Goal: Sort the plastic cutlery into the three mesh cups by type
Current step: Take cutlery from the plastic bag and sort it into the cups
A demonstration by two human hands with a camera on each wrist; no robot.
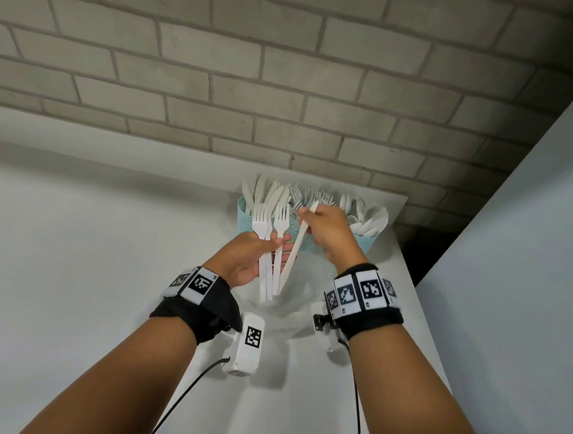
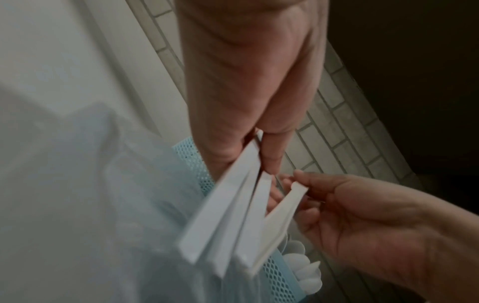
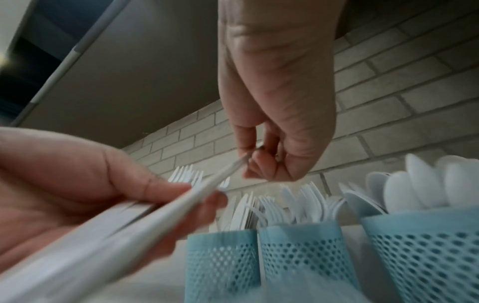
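Observation:
My left hand [image 1: 275, 246] grips a small bunch of white plastic forks [image 1: 271, 236], tines up, handles fanned below the palm [image 2: 233, 215]. My right hand [image 1: 306, 218] pinches the upper end of one long white piece [image 1: 293, 250] that leans against that bunch; it looks like a knife, but I cannot tell for sure. Three light-blue mesh cups stand just behind both hands against the wall. The left cup [image 3: 220, 262] holds knives [image 3: 241, 209], the middle cup [image 3: 300, 252] forks [image 3: 305, 201], the right cup [image 3: 427, 256] spoons [image 3: 414, 184].
The cups stand on a white table [image 1: 110, 257] at its far right corner, under a grey brick wall [image 1: 285, 84]. A crumpled clear plastic bag [image 1: 290, 310] lies on the table below my hands. A pale panel [image 1: 526, 229] runs along the right.

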